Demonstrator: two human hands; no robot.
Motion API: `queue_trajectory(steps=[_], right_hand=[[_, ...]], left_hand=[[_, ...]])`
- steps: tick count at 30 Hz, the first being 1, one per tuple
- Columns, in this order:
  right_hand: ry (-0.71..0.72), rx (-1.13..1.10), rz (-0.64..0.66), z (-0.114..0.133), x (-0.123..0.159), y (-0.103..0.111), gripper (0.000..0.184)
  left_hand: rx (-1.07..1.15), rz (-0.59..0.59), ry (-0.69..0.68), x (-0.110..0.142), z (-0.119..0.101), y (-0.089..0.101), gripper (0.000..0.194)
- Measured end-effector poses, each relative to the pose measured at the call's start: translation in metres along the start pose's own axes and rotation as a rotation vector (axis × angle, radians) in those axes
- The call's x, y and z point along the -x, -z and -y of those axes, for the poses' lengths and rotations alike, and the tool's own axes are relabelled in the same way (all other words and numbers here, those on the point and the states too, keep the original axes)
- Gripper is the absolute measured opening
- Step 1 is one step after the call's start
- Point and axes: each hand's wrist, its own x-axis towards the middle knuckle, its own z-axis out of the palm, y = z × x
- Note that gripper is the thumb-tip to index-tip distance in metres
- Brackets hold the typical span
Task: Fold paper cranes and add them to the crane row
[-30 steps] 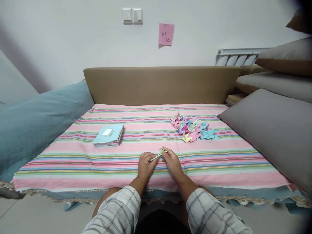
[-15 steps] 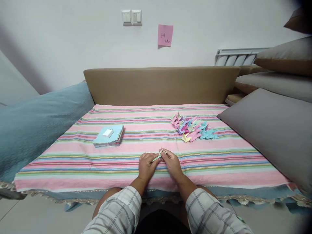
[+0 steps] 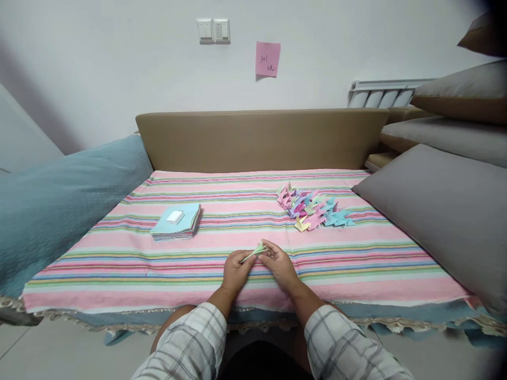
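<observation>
A small light-green folded paper [image 3: 259, 248] is held between my two hands, above the striped cloth near its front edge. My left hand [image 3: 236, 270] pinches its lower left end between thumb and fingers. On the other side, my right hand [image 3: 280, 266] grips it at the right with closed fingertips, which hide part of it. Beyond my right hand lies a pile of folded paper cranes [image 3: 312, 208] in pink, purple, blue, green and yellow. To the far left sits a stack of square paper sheets [image 3: 180, 224], light blue on top, with a small white block [image 3: 175, 217] on it.
A pink striped cloth [image 3: 119, 258] covers the sofa seat. Its brown backrest [image 3: 261, 140] rises behind. At the left is a blue-covered armrest [image 3: 87, 184]; grey cushions [image 3: 443, 211] are piled at the right. A pink note [image 3: 268, 59] and switches [image 3: 213, 31] are on the wall.
The green paper has turned in my hands and now shows a wider flap at its top. My left hand has shifted slightly left and down; my right fingers have changed their hold.
</observation>
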Motion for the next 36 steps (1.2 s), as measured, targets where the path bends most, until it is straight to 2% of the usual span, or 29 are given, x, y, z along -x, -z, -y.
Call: queue_trajectory(steps=[5, 9, 12, 17, 26, 36], right_hand=[[0.005, 0.051, 0.015, 0.004, 0.001, 0.000, 0.024], [-0.009, 0.094, 0.093, 0.006, 0.003, 0.002, 0.023], [-0.026, 0.092, 0.133, 0.006, 0.003, 0.002, 0.024], [-0.037, 0.023, 0.093, 0.007, 0.004, 0.001, 0.027], [-0.021, 0.070, 0.072, 0.008, 0.005, 0.000, 0.030], [-0.030, 0.031, 0.084, 0.006, 0.006, 0.000, 0.027]], left_hand=[[0.081, 0.123, 0.047, -0.003, -0.007, 0.006, 0.024], [0.290, 0.227, 0.238, -0.007, -0.006, 0.010, 0.040], [0.414, 0.272, 0.348, -0.009, -0.005, 0.010, 0.039], [0.443, 0.287, 0.367, -0.010, -0.006, 0.011, 0.036], [0.458, 0.329, 0.370, -0.012, -0.009, 0.014, 0.037], [0.441, 0.303, 0.366, -0.010, -0.010, 0.012, 0.037]])
